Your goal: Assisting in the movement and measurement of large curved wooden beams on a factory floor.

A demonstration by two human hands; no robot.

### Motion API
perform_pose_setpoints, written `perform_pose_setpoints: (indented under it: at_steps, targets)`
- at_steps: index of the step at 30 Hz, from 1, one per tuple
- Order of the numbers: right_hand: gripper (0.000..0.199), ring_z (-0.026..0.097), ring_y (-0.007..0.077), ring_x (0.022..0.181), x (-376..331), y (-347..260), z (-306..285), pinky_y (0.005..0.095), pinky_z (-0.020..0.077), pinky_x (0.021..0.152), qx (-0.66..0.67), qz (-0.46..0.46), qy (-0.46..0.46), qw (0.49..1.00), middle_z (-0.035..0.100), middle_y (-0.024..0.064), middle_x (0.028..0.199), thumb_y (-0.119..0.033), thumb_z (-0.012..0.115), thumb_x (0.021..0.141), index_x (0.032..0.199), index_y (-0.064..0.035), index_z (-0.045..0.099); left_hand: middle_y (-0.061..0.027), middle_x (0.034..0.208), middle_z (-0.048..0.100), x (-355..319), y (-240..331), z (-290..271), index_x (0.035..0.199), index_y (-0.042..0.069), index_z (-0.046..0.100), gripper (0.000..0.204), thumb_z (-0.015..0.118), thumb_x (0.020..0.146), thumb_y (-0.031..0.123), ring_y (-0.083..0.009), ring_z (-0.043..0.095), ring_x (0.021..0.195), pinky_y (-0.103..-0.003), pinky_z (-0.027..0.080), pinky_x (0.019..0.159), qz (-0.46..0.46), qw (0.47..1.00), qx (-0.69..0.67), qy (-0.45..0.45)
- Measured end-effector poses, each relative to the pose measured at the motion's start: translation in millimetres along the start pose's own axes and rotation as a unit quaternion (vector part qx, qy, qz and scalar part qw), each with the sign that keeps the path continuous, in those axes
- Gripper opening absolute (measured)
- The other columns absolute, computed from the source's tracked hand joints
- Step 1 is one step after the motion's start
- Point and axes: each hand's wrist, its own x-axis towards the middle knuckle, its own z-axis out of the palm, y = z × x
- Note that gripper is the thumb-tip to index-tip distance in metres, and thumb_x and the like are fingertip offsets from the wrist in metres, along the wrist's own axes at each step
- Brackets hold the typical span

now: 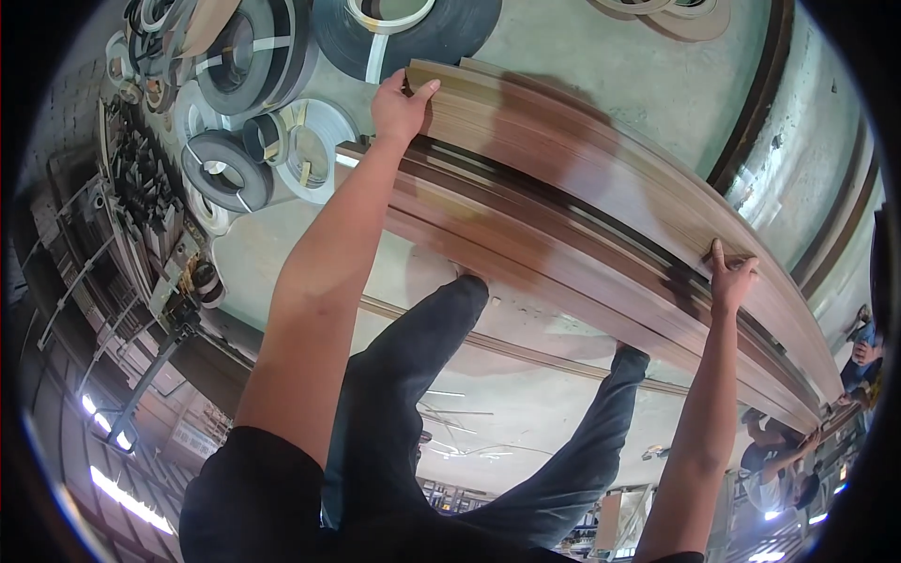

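A far stack of long brown wood-grain boards (563, 127) runs from upper middle to lower right. My left hand (404, 105) grips its left end, with the thumb on top and the other fingers partly hidden behind the end. Farther right, my right hand (730, 280) takes hold of the same stack, its thumb and fingers on the boards. Nearer to me lies a second stack of similar boards (526, 246), with a dark gap between the two. My forearms reach over this near stack, and my feet stand just on its near side.
Coiled rolls of black banding (328, 42) and pale banding (333, 141) lie at upper left. A dark rail (765, 103) crosses the floor at upper right. Thin strips (460, 427) are scattered behind my legs. Another person (784, 464) is at the boards' far right end.
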Motion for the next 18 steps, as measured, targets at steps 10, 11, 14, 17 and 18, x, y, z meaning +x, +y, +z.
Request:
perform_pose_setpoints:
  at_steps: [10,11,14,17,18]
  targets:
    - [0.119,0.051,0.0461,0.121,-3.6,-11.5,-1.4,0.0472,0.0425,0.104,-0.063,0.013,0.036,0.997,0.049,0.0365,0.128,-0.071,0.076,0.076,0.145,0.0152,0.032,-0.0084,0.086,0.073,5.9,-11.8,1.2,0.111,0.003,0.070,0.042,0.080,0.086,0.037,-0.0190,0.065,0.076,-0.032,0.051,0.074,0.036,0.998,0.042,-0.007]
    - [0.116,0.051,0.0467,0.121,-2.9,-12.0,-1.4,0.0479,0.0426,0.104,-0.051,0.016,0.033,0.998,0.048,0.0359,0.128,-0.071,0.077,0.074,0.141,0.0134,0.035,-0.0084,0.086,0.073,5.8,-11.2,1.0,0.111,0.003,0.070,0.042,0.080,0.086,0.037,-0.0190,0.065,0.076,-0.032,0.051,0.074,0.034,0.998,0.043,-0.006]
    - [0.111,0.051,0.0477,0.122,-0.1,-11.8,-3.8,0.0493,0.0425,0.105,-0.041,0.027,0.025,0.998,0.046,0.0348,0.128,-0.072,0.079,0.071,0.135,0.0100,0.041,-0.0095,0.090,0.073,3.7,-6.5,2.3,0.111,0.003,0.070,0.043,0.080,0.086,0.036,-0.0194,0.066,0.078,-0.032,0.051,0.076,0.036,0.998,0.045,-0.011]
    - [0.110,0.051,0.0479,0.121,4.1,-10.5,-7.5,0.0505,0.0421,0.105,-0.029,0.033,0.026,0.999,0.046,0.0340,0.128,-0.073,0.080,0.069,0.132,0.0095,0.042,-0.0112,0.095,0.072,2.3,2.2,5.1,0.111,0.003,0.069,0.043,0.079,0.086,0.037,-0.0215,0.067,0.081,-0.033,0.052,0.077,0.053,0.998,0.027,-0.006]
    - [0.113,0.051,0.0477,0.121,4.7,-9.2,-9.4,0.0509,0.0419,0.105,-0.012,0.036,0.025,0.999,0.046,0.0337,0.128,-0.073,0.081,0.068,0.133,0.0104,0.042,-0.0150,0.101,0.070,2.1,5.3,7.0,0.114,0.002,0.068,0.052,0.079,0.084,0.043,-0.0299,0.067,0.090,-0.039,0.052,0.081,0.053,0.998,0.028,-0.003]
